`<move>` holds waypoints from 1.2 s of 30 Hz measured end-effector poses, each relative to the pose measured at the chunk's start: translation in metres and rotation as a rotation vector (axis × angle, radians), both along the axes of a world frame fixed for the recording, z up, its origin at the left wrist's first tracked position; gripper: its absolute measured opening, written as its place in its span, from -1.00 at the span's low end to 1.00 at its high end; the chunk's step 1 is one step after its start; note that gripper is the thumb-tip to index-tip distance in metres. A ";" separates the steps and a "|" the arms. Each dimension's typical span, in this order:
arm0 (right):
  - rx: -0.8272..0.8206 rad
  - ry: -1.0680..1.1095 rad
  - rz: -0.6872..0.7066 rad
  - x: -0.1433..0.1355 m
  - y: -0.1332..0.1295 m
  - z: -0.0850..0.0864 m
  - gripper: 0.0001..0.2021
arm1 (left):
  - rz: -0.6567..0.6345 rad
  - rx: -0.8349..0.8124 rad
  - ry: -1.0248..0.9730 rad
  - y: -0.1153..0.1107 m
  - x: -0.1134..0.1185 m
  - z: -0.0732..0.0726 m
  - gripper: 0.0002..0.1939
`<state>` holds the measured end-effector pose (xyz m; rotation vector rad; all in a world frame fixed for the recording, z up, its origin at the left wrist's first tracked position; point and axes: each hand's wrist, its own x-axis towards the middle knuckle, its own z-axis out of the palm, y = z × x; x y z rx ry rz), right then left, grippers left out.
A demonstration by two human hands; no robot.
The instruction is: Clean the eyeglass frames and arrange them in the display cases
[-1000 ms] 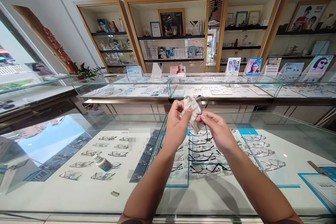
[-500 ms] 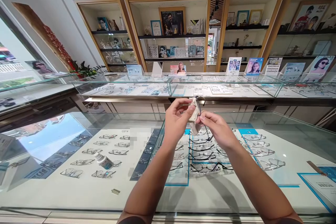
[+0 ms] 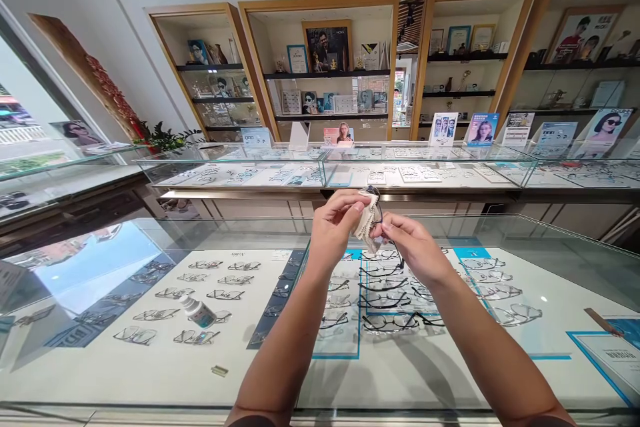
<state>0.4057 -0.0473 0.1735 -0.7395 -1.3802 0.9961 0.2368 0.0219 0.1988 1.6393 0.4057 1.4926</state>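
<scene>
Presently, the left hand (image 3: 331, 225) pinches the cloth (image 3: 366, 221) against the dark glasses (image 3: 379, 208), and the right hand (image 3: 414, 244) grips their frame, above the glass counter (image 3: 165, 373). Uneven finger pressure could perhaps bend this frame. Beyond runs the counter's far edge (image 3: 480, 215); open air surrounds both hands

Glass display counter (image 3: 270, 383), pale base showing through clear top. White bottle (image 3: 198, 312) over left rows of thin-framed eyeglasses (image 3: 135, 335). Dark-framed eyeglasses (image 3: 390, 322) in middle column. Small metallic piece (image 3: 219, 370) near front edge (on glass or under it, cannot tell). Blue-bordered card (image 3: 607, 363) at far right.
</scene>
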 end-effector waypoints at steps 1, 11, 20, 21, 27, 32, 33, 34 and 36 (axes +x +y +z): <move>0.002 0.003 0.008 -0.001 0.000 0.000 -0.64 | -0.007 -0.030 -0.024 0.001 0.002 -0.001 -0.82; 0.139 -0.190 -0.059 0.000 -0.006 0.006 -0.60 | -0.231 -0.388 -0.013 0.009 0.002 -0.004 -0.49; 0.086 -0.143 -0.063 0.000 -0.004 0.006 -0.58 | -0.408 -0.347 0.024 0.000 0.005 -0.002 -0.50; 0.068 -0.118 -0.054 0.000 -0.003 0.006 -0.57 | -0.436 -0.365 0.008 0.000 0.005 0.000 -0.50; -0.019 -0.057 -0.022 0.003 0.000 0.004 -0.60 | -0.534 -0.412 0.025 0.002 -0.004 0.008 -0.44; -0.034 -0.033 -0.005 0.003 0.001 0.002 -0.61 | -0.452 -0.412 -0.018 -0.002 -0.001 0.010 -0.50; -0.031 -0.033 -0.009 0.003 0.001 0.002 -0.62 | -0.458 -0.405 -0.017 -0.003 0.000 0.009 -0.51; -0.027 -0.037 -0.011 0.004 0.001 0.001 -0.62 | -0.466 -0.397 -0.015 -0.004 0.001 0.009 -0.52; -0.017 -0.052 -0.012 0.004 0.001 0.001 -0.63 | -0.469 -0.383 -0.012 -0.004 0.002 0.007 -0.52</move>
